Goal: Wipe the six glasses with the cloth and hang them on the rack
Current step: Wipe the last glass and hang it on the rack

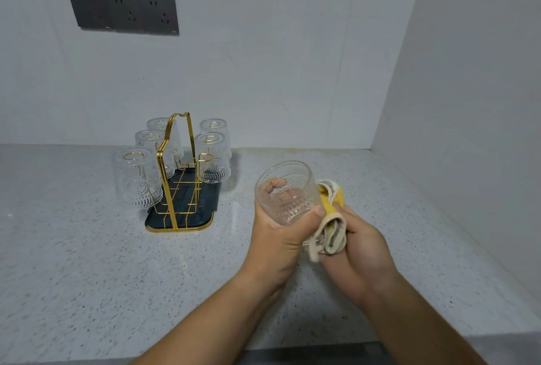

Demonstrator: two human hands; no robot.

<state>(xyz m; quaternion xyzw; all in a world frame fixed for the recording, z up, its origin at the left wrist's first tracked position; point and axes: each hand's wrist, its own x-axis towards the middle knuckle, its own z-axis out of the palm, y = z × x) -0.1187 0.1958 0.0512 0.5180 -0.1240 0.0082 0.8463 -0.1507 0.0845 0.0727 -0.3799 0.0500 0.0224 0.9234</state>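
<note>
My left hand (278, 236) grips a clear embossed glass (288, 192), tilted with its mouth toward me, above the counter. My right hand (361, 247) holds a bunched yellow and beige cloth (329, 218) against the glass's right side. To the left stands a gold wire rack (175, 171) on a dark tray (181, 212). Several glasses hang upside down on its pegs; the nearest one (136, 178) is at the front left. The rack's front right peg (206, 157) is bare.
The speckled grey counter (87, 262) meets white walls at the back and at the right. A dark socket panel (123, 10) is on the back wall. The counter's front edge runs along the bottom of the view.
</note>
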